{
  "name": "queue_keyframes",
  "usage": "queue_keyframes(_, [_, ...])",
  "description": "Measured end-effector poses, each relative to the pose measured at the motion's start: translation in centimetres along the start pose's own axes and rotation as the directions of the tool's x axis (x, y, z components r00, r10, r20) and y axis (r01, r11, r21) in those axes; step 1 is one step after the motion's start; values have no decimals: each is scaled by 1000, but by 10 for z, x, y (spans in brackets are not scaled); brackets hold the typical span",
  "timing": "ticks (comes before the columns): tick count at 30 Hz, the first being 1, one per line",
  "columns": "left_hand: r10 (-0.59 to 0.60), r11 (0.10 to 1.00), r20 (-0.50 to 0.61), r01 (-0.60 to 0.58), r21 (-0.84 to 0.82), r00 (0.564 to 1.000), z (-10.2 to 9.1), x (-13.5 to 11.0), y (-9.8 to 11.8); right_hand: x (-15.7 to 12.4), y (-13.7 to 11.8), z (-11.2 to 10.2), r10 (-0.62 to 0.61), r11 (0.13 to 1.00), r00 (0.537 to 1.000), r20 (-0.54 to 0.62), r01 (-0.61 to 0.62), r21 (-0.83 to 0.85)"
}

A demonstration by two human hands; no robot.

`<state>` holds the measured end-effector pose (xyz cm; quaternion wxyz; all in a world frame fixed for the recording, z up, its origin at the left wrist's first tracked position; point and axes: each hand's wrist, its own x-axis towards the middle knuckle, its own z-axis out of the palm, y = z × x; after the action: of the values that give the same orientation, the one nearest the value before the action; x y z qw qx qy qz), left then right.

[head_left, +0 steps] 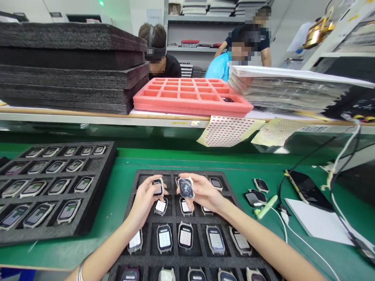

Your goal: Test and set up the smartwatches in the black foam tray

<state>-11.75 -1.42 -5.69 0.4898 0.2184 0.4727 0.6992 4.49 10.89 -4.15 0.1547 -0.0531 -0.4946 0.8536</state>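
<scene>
My left hand (pixel 145 195) has its fingers closed around a smartwatch case (pixel 158 188) without a strap, dark screen up. In my right hand (pixel 206 191), a second watch case (pixel 186 188) is pinched by its edges, its dark glassy face showing pale marks. Both are above the far rows of a black foam tray (pixel 175 236). Strapless watches fill many of its pockets, several with lit white screens, such as the lit watch (pixel 164 238). My hands partly cover the far pockets.
Another foam tray of watches (pixel 96 183) lies left. To the right are loose watch cases (pixel 260 185), a green tool (pixel 268 206), white cables (pixel 310 249) and a phone (pixel 312 191). The shelf holds stacked black foam (pixel 67 74) and a pink tray (pixel 187 106). People are beyond.
</scene>
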Motion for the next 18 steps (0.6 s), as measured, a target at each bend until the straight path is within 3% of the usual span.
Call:
queue_keyframes(5, [3, 1000, 4, -3, -13, 1000, -1, 0, -1, -1, 1, 2, 27, 999, 999, -34, -29, -32])
queue_keyframes(18, [-40, 999, -2, 40, -25, 999, -1, 2, -5, -2, 3, 0, 5, 999, 1000, 8, -4, -35])
